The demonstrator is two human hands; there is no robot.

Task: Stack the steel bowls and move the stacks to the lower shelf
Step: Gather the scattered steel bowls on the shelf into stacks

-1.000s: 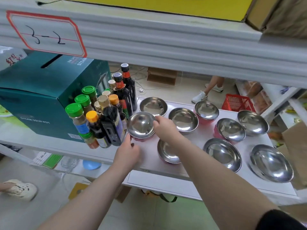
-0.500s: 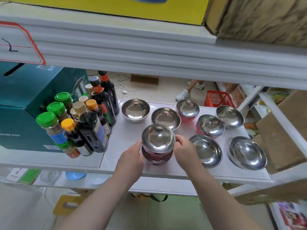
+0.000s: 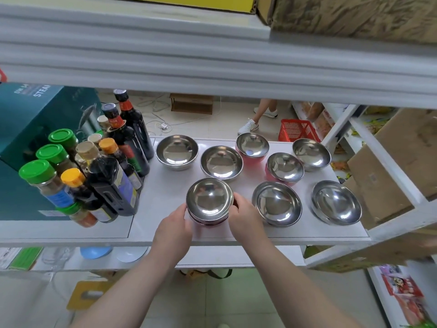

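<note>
Head view: left hand (image 3: 173,229) and right hand (image 3: 246,218) are cupping opposite sides of a short stack of round steel bowls with red outer walls (image 3: 209,202), fingers curled against it. The stack is sitting near the front edge of the white middle shelf (image 3: 165,192). Seven single shiny steel bowls (image 3: 276,203) are lying behind and right; dark sauce bottles (image 3: 111,178) are standing left.

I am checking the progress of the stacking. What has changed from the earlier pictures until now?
The bowl beside the bottles was lifted and set onto the front bowl, making a small stack. The left hand and right hand now grip its two sides at the front of the shelf. The seven other bowls and the bottles stayed where they were.
</note>
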